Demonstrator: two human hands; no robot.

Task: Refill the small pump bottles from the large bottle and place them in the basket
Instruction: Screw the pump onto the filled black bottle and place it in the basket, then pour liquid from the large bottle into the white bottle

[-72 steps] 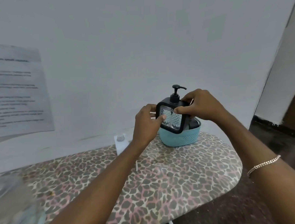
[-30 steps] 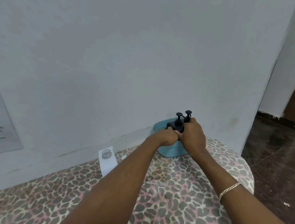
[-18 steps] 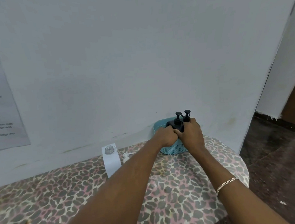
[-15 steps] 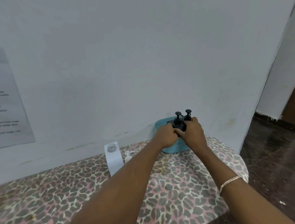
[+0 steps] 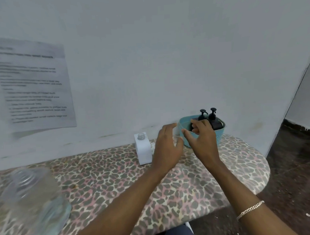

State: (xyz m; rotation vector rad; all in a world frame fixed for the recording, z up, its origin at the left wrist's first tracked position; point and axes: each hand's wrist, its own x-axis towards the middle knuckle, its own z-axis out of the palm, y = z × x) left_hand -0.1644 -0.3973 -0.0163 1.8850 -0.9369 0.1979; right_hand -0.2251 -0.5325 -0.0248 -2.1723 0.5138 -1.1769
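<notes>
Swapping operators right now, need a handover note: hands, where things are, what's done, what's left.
Left hand: open, holding nothing, just left of the basket.
Right hand: open, empty, at the basket's front rim.
Done: two black pump bottles stand in the basket.
Left: white bottle on the table, neck open, no pump on; fill level unclear. Large bottle stands near left, blurred.
</notes>
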